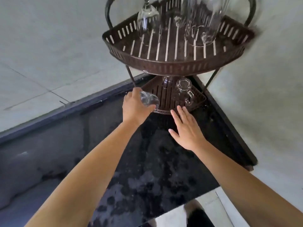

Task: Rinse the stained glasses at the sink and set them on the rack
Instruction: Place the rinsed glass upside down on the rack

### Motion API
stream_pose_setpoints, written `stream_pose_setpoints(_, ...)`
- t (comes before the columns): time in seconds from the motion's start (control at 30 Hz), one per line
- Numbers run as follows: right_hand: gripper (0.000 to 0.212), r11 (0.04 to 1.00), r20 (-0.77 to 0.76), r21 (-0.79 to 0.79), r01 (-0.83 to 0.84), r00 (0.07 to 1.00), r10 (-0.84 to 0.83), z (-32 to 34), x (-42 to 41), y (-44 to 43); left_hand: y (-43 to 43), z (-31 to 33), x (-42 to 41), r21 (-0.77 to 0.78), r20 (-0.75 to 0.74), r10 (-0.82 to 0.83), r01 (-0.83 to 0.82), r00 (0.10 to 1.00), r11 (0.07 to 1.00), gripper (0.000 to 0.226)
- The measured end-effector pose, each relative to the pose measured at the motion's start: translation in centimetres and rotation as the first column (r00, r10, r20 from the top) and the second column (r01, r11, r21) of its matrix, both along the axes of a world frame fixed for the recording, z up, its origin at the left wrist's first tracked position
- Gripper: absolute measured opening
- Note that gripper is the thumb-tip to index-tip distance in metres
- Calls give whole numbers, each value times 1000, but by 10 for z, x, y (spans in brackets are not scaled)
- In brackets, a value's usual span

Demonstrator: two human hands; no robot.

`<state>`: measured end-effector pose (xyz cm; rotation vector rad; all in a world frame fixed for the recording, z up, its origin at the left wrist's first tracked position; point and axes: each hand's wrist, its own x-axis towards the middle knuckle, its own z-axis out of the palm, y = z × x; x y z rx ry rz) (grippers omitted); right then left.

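Ribbed glass (150, 99) (tilted), left hand (135, 108), slatted rack (180, 66)

Upper tier (172, 63) at top centre carries wine glass (148, 20) left, tumblers (203, 22) right; lower tier (165, 97) beneath, mid-frame, carries mug (183, 89) right, held glass (150, 99) in left hand (136, 107) at its left front.

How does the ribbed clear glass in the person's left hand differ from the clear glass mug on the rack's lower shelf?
The ribbed clear glass is gripped by the left hand and tilted; the clear glass mug stands free on the brown slatted lower shelf. The ribbed glass has a grooved wall and no visible handle; the mug has a smooth wall and a handle. Both are see-through glass.
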<state>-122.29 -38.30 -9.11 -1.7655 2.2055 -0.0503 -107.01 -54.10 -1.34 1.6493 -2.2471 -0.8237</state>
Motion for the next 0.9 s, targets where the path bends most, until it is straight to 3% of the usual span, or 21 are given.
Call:
stream_pose_setpoints(0.1, 84, 993, -27, 104, 50, 998, -48, -13, 5, -5, -24, -13, -15, -42, 44, -58, 60, 997, 997, 67)
stream_pose_setpoints(0.4, 103, 988, -28, 144, 51, 998, -48, -13, 6, -6, -61, -31, -51, -78, 163, -193, 207, 968, 975, 67)
stream_pose_setpoints(0.53, 108, 986, -19, 158, 50, 999, -47, -11, 6, -5, -50, -40, -62, -91, 290, -295, 333, 911, 939, 73)
stream_pose_setpoints(0.67, 109, 979, -8, 197, 56, 998, -55, -6, 6, -8, -47, -48, -60, 26, 174, -227, 226, 958, 974, 88)
stream_pose_setpoints(0.8, 111, 965, 9, 262, 23, 1000, -26, 3, 1, -11, -35, -37, -49, 112, 246, -284, 264, 927, 958, 117)
stream_pose_setpoints(0.9, 103, 955, 3, 298, -8, 1000, 7, 17, -4, -9, -14, -23, -22, 40, 310, -264, 265, 913, 963, 112)
